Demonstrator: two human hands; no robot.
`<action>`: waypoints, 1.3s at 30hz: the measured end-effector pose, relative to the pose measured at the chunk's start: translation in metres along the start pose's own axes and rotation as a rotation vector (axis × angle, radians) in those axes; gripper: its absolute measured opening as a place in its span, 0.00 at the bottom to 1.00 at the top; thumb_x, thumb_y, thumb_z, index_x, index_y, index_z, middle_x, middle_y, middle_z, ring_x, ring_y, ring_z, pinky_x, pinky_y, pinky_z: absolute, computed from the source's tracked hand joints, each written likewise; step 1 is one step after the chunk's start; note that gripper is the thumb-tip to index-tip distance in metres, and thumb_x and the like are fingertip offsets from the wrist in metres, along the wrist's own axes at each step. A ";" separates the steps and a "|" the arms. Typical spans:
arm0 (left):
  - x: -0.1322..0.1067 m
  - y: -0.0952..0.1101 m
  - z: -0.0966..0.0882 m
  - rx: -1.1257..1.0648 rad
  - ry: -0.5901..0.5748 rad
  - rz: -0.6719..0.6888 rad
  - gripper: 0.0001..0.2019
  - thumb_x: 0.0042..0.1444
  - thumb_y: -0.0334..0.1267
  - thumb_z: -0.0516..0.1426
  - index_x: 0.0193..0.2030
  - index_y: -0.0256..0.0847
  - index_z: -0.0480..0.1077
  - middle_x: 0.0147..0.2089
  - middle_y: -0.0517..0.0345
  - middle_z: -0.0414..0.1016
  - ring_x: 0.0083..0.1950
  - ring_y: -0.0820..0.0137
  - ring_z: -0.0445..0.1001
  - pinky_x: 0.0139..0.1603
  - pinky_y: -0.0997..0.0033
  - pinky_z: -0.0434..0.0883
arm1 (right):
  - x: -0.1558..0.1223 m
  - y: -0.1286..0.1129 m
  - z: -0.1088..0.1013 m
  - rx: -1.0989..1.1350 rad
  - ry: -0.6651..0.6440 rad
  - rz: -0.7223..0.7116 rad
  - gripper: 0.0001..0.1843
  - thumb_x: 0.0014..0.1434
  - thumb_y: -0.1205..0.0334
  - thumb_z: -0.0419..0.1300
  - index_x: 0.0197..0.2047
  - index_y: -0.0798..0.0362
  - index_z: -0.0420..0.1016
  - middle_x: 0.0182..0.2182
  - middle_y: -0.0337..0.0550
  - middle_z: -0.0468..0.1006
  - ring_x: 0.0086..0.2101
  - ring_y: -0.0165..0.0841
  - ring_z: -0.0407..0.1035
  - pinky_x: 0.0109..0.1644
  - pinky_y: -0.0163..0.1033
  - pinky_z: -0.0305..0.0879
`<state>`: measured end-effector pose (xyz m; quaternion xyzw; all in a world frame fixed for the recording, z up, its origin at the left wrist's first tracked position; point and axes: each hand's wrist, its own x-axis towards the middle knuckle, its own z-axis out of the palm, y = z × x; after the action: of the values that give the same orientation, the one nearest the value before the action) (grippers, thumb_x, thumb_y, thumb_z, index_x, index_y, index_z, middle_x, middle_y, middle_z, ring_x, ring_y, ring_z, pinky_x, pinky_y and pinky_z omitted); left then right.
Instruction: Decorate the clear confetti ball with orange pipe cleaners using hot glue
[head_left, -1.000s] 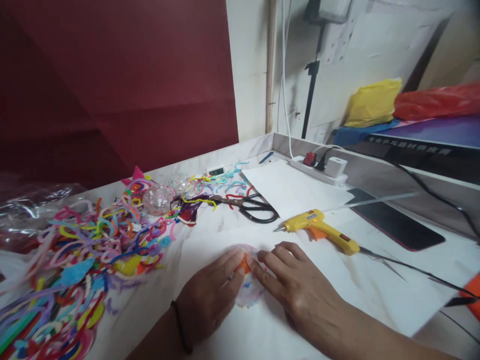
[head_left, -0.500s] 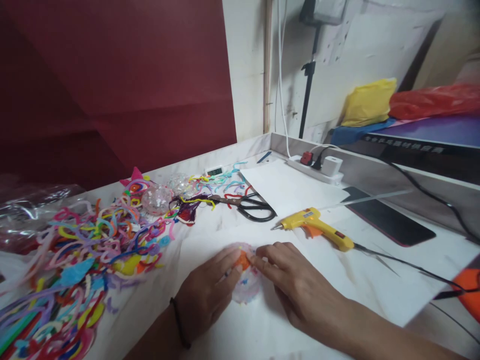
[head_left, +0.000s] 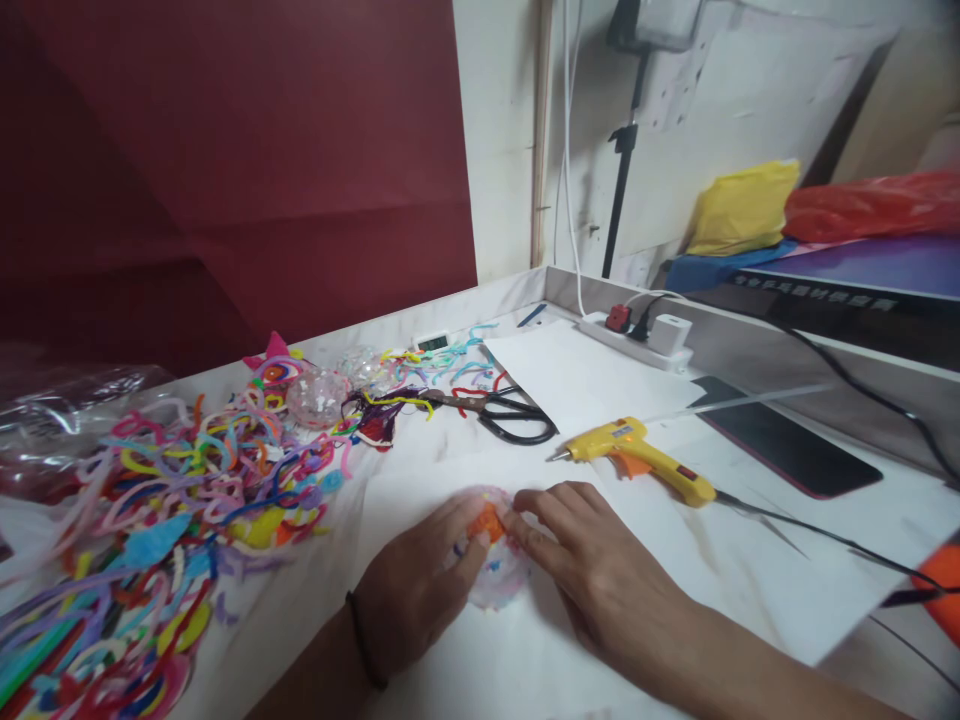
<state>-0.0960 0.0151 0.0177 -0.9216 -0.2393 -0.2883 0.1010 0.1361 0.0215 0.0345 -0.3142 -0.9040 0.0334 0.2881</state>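
Observation:
A clear round ball (head_left: 501, 592) with coloured specks lies on the white paper between my hands. On its upper side sits a small crinkled orange piece (head_left: 490, 522). From the left, my left hand (head_left: 416, 575) pinches this orange piece between fingers and thumb. My right hand (head_left: 592, 550) is curled at the ball's right side, its index fingertip touching the orange piece's right edge. The right thumb is mostly hidden. Beyond the right hand lies a yellow glue gun (head_left: 641, 460), nozzle pointing left. Black-handled scissors (head_left: 517, 415) rest farther back.
A heap of colourful fuzzy stems (head_left: 247, 460) covers the left side, with clear plastic wrap (head_left: 67, 420) by it. Another speckled clear ball (head_left: 319, 397) stands behind. At right are a dark phone (head_left: 795, 445), a power strip (head_left: 637, 340) and the glue gun's cord (head_left: 817, 540).
The view has shifted slightly, so the scene sits a little farther right. Both hands stay at the ball and orange piece, with hardly any movement of the fingers.

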 end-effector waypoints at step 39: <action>-0.006 -0.002 0.006 -0.039 0.010 -0.019 0.20 0.59 0.24 0.49 0.59 0.30 0.60 0.67 0.38 0.55 0.67 0.52 0.58 0.62 0.50 0.68 | -0.006 0.008 0.006 0.173 0.128 -0.014 0.28 0.59 0.79 0.45 0.62 0.54 0.60 0.43 0.53 0.71 0.40 0.42 0.64 0.43 0.51 0.63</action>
<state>-0.0987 0.0158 0.0095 -0.9196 -0.2421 -0.2986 0.0814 0.1410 0.0250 0.0242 -0.2834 -0.8797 0.0891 0.3714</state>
